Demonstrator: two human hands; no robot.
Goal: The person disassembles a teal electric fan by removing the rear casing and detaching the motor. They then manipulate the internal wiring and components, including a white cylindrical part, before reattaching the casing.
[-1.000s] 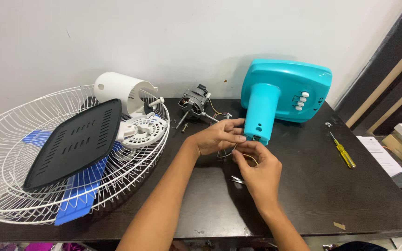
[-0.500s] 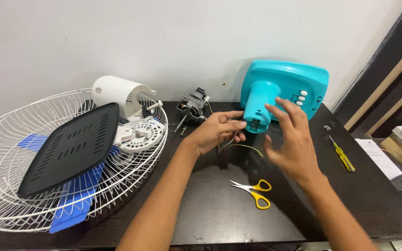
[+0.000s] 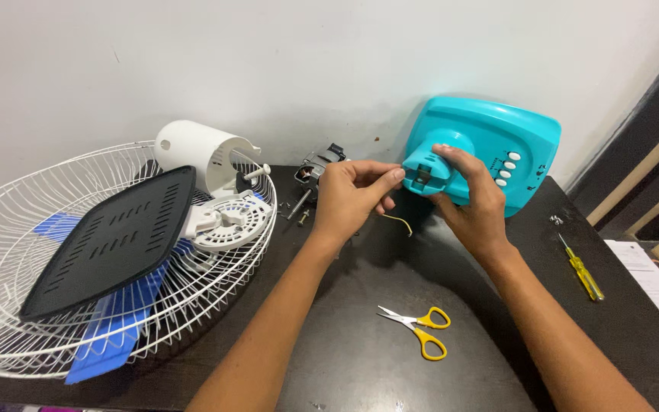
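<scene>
A turquoise fan base (image 3: 497, 141) with white buttons lies tilted at the back of the dark table (image 3: 360, 358). My right hand (image 3: 470, 202) grips its neck stub from the right side. My left hand (image 3: 352, 194) pinches thin wires at the open end of that neck; a yellowish wire end (image 3: 398, 221) dangles below the fingers. Yellow-handled scissors (image 3: 421, 326) lie on the table in front, untouched by either hand.
A white wire fan guard (image 3: 55, 305) at the left holds a black vented cover (image 3: 108, 240), blue blades (image 3: 108, 336), a white motor housing (image 3: 196, 152) and a white round grille part (image 3: 230, 225). A bare motor (image 3: 318, 168) lies behind. A yellow screwdriver (image 3: 583, 268) and papers (image 3: 646, 275) are at right.
My right hand left the scissors on the table and moved up to grip the turquoise neck. My left hand rose with the wires to the neck's open end.
</scene>
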